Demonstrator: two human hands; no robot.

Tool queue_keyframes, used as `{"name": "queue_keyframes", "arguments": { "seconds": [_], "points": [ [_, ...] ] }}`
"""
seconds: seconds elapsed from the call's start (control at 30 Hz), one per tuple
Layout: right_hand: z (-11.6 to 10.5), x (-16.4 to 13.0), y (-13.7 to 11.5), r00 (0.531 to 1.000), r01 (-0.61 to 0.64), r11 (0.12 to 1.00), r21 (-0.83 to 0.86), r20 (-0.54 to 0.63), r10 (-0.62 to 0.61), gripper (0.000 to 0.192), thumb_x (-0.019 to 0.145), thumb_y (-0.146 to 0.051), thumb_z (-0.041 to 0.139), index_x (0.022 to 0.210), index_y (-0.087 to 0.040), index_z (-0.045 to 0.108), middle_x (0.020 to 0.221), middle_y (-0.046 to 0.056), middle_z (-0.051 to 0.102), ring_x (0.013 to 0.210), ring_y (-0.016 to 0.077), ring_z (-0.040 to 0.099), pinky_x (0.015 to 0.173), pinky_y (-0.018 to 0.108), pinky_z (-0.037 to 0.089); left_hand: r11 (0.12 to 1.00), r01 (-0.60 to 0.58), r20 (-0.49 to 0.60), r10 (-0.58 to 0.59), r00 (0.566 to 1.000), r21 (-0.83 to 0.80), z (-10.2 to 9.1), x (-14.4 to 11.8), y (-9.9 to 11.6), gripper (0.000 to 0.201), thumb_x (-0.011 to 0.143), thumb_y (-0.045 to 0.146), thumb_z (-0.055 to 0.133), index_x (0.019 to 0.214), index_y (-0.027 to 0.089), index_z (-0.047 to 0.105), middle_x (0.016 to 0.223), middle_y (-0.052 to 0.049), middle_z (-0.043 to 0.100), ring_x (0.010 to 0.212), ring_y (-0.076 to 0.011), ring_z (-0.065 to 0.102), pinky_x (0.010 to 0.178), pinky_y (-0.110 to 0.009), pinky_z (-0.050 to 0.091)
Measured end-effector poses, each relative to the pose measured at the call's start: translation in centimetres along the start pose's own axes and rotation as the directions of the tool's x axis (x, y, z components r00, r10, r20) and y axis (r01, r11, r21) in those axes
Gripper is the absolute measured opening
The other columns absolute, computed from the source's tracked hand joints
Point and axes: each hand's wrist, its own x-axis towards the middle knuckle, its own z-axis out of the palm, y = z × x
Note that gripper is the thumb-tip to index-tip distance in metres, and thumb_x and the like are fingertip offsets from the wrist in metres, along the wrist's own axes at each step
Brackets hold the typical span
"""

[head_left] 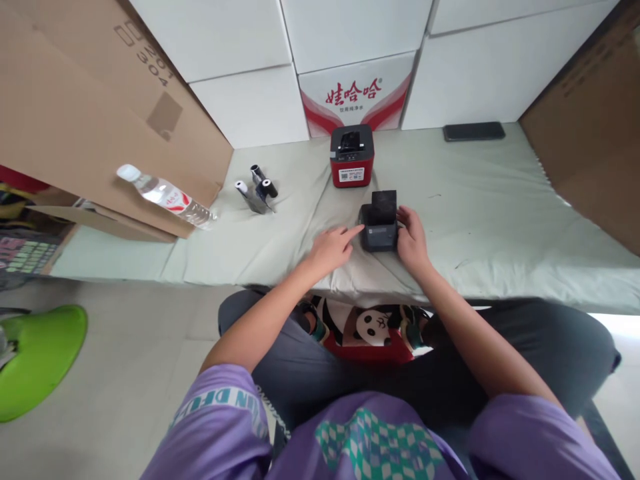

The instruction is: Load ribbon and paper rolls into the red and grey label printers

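Observation:
A small black receipt printer (pixel 380 235) sits near the front edge of the covered surface, its dark lid (pixel 384 205) raised at the back. My left hand (pixel 332 248) reaches it from the left; the index finger is stretched out to the printer's side, and the other fingers are loosely bent. Against the right side rests my right hand (pixel 413 239), its fingers curled along the body and partly hidden. What lies inside the printer cannot be made out. Just behind stands a red and black printer (pixel 352 159). Off to the left are several small paper rolls (pixel 257 189).
A water bottle (pixel 167 197) leans by the large cardboard box (pixel 107 100) at left. A dark phone (pixel 474 131) lies at the back right, near another cardboard box (pixel 590 127). White cartons (pixel 357 93) wall off the back. A green chair part (pixel 43 360) shows at lower left.

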Motion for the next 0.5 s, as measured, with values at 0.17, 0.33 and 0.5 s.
{"name": "queue_keyframes", "arguments": {
  "seconds": [0.17,0.33,0.5],
  "points": [
    [0.5,-2.9,-1.1,1.0,0.017,0.983,-0.184,0.009,-0.016,0.077,0.087,-0.041,0.066,0.157,-0.024,0.039,0.151,0.02,0.059,0.134,0.0342,0.063,0.112,0.059,0.055,0.999,0.036,0.13,-0.04,0.991,0.033,-0.7,-0.5,-0.1,0.029,0.1,0.022,0.051,0.109,0.023,0.078,0.11,-0.011,0.079,0.092,-0.0276,0.074,0.077,-0.038,0.053],
    [2.5,-3.2,-3.9,0.999,0.05,0.892,-0.45,0.014,-0.049,0.128,0.063,-0.055,0.09,0.163,-0.006,0.028,0.147,0.034,0.056,0.137,0.053,0.054,0.115,0.074,0.043,0.995,0.014,0.281,-0.041,0.959,0.097,-1.1,-0.9,0.3,0.026,0.102,0.024,0.048,0.111,0.023,0.072,0.105,-0.013,0.079,0.088,-0.0325,0.076,0.069,-0.04,0.05],
    [3.2,-0.1,-6.1,0.995,-0.07,0.841,-0.536,0.021,0.096,0.127,0.062,-0.038,0.088,0.161,0.012,0.027,0.144,0.044,0.055,0.133,0.0595,0.053,0.116,0.07,0.042,0.991,-0.024,0.28,-0.013,0.96,0.13,-1.0,-1.0,0.7,0.025,0.102,0.023,0.047,0.11,0.021,0.07,0.113,-0.013,0.079,0.095,-0.0362,0.077,0.067,-0.041,0.047]
  ]
}}
